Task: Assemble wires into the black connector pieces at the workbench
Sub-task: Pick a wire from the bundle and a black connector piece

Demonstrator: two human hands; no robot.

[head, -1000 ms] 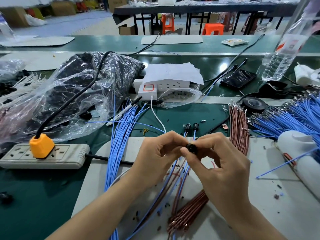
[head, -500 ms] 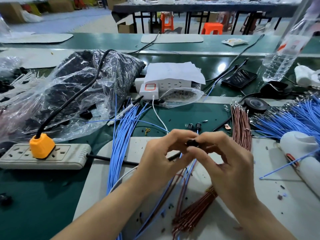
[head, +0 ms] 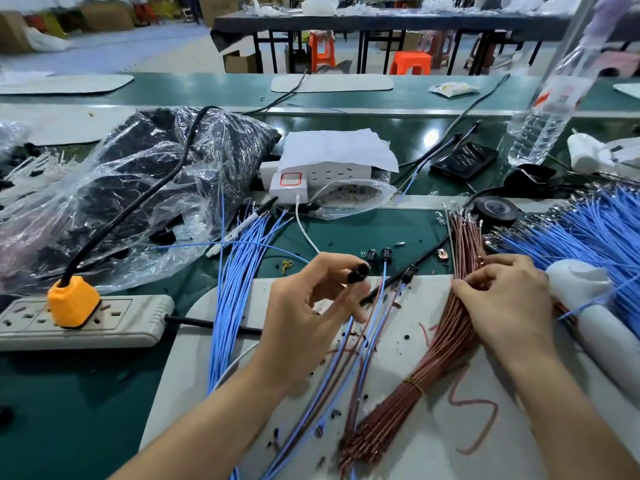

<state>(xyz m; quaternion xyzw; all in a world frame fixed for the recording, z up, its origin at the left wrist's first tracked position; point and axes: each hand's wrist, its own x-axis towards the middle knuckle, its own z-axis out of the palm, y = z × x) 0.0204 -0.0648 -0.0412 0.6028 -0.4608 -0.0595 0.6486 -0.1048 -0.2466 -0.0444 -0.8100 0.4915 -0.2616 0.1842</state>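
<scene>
Left hand (head: 308, 317) is pinching the small black plastic connector piece (head: 358, 271), raised over the desk (head: 363, 226), while my right hand (head: 502, 306) is pinching into the tied bundle of thin copper-brown wires (head: 443, 344), lying right of the connector and running lengthwise away from me.

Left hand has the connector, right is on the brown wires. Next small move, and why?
Probably draw one wire out of the brown wires with the right hand and bring its end to the connector. The left hand pinches the connector, ready; the right hand's fingers curl on them, none singled out.
</scene>
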